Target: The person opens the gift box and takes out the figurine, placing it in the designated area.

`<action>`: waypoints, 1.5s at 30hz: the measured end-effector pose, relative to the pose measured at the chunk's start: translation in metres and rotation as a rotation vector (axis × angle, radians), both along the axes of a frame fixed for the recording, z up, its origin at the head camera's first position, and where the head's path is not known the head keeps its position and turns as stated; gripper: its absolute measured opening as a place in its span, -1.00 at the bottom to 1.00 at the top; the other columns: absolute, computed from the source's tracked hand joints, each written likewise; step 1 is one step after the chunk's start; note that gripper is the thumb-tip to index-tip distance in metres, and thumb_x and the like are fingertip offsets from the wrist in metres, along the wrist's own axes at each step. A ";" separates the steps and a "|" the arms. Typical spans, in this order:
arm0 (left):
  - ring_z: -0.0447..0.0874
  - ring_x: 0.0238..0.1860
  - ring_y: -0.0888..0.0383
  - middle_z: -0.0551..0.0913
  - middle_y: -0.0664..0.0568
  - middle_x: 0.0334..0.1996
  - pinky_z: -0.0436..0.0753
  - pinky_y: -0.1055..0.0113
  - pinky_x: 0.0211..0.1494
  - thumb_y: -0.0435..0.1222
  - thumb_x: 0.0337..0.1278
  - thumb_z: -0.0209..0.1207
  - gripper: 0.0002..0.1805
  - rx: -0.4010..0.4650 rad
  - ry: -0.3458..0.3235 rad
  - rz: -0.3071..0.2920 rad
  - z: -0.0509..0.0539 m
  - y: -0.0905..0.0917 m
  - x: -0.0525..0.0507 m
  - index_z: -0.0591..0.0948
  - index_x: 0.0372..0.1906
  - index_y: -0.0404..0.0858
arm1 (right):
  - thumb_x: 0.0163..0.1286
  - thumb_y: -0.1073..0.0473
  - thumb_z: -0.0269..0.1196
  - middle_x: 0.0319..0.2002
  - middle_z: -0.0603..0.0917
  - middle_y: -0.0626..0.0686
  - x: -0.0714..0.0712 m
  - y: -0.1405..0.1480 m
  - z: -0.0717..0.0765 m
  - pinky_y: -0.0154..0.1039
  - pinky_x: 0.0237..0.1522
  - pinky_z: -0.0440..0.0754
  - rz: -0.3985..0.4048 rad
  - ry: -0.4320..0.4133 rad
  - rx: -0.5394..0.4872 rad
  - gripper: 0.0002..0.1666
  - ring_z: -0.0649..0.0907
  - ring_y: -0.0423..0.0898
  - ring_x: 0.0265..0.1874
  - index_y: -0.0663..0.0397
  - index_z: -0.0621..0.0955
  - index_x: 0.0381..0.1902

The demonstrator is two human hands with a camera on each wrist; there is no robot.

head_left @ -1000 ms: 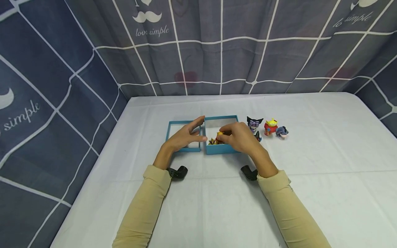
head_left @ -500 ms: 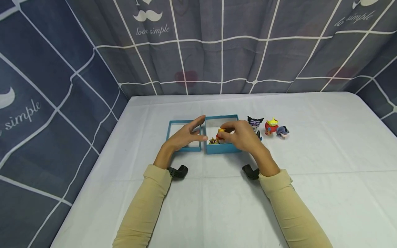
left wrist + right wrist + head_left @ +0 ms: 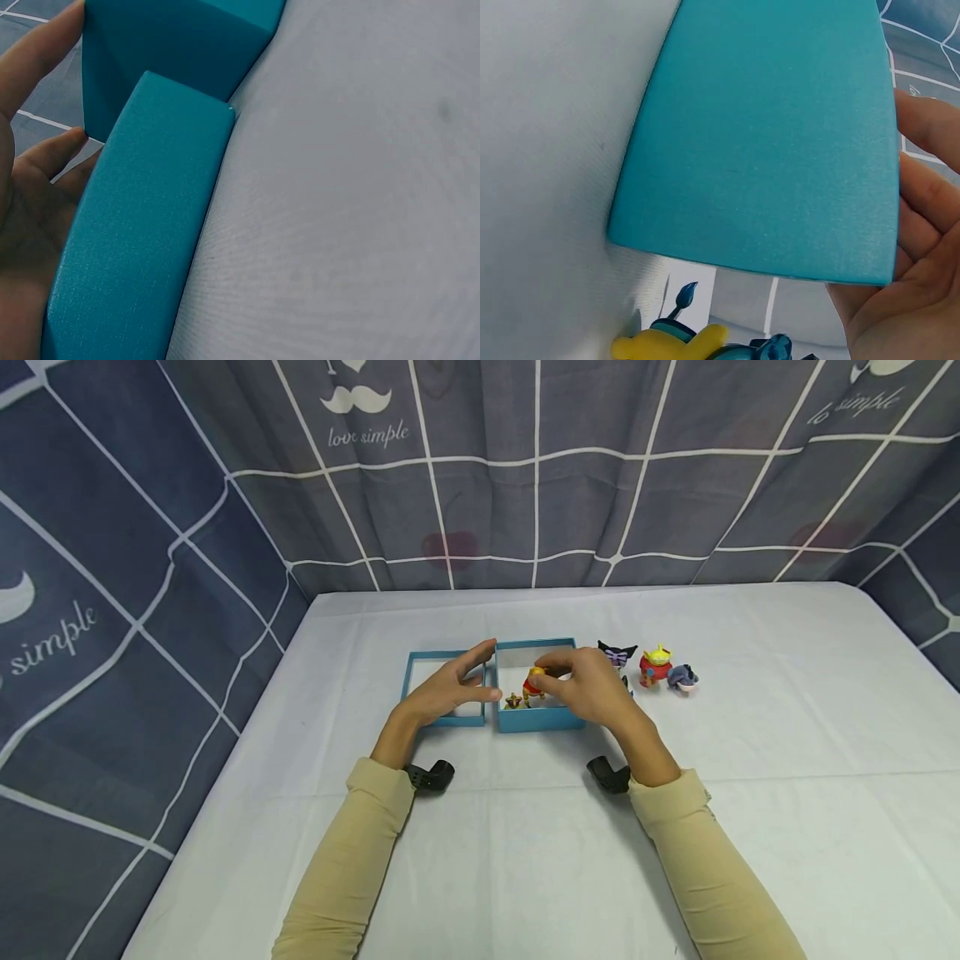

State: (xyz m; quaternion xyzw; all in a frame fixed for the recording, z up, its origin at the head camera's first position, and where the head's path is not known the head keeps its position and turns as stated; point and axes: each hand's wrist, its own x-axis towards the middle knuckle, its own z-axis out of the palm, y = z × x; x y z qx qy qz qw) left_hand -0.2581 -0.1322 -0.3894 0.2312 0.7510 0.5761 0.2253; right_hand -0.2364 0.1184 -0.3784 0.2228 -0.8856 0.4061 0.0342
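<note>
My right hand (image 3: 588, 689) reaches into the blue box (image 3: 536, 720) and pinches a small yellow-and-red toy figurine (image 3: 533, 685) between thumb and fingers. Beside it, in the box's near left corner, lies a small gold-brown figurine (image 3: 513, 701). My left hand (image 3: 446, 692) is spread over the shallow blue lid (image 3: 461, 722), its thumb and a fingertip touching the box's left side. The left wrist view shows that thumb (image 3: 45, 52) against the box's edge. In the right wrist view, the box wall (image 3: 765, 150) hides the held figurine.
Right of the box stand a black-eared figurine (image 3: 617, 655), a red figurine with a yellow-green head (image 3: 656, 666) and a grey-blue one (image 3: 682, 678). A yellow-and-teal figurine (image 3: 660, 345) sits close beside the box. A grey gridded curtain (image 3: 480, 518) hangs behind the white table (image 3: 487, 860).
The right hand has shifted slightly right and away from me with the yellow-and-red figurine, which shows more fully now. The left hand and both box parts have stayed in place.
</note>
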 end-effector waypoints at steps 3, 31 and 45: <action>-0.09 0.52 -0.20 -0.09 -0.03 0.57 0.11 0.04 0.51 -0.37 0.28 0.22 -0.07 0.003 0.003 -0.001 0.001 0.000 0.001 -0.06 0.60 -0.13 | 0.33 0.18 0.36 -0.26 0.75 0.01 0.000 0.000 0.000 -0.07 -0.18 0.62 -0.012 -0.006 -0.012 -0.80 0.66 -0.05 -0.17 0.15 0.77 -0.15; 0.00 0.51 -0.09 -0.03 0.14 0.56 0.18 0.11 0.49 -0.26 0.25 0.30 -0.04 -0.015 0.029 0.016 -0.024 -0.005 -0.016 -0.02 0.60 -0.02 | 0.33 0.17 0.35 -0.27 0.76 0.07 0.008 0.016 0.025 -0.06 -0.20 0.64 -0.027 0.024 -0.039 -0.72 0.72 0.00 -0.21 0.24 0.75 -0.09; 0.00 0.51 -0.10 -0.03 0.15 0.56 0.19 0.08 0.48 -0.26 0.26 0.29 -0.04 -0.022 0.024 0.020 -0.024 -0.004 -0.017 -0.03 0.61 -0.03 | 0.33 0.16 0.36 -0.26 0.76 0.03 0.009 0.023 0.031 -0.08 -0.18 0.64 -0.031 -0.003 -0.033 -0.75 0.73 -0.01 -0.18 0.18 0.76 -0.11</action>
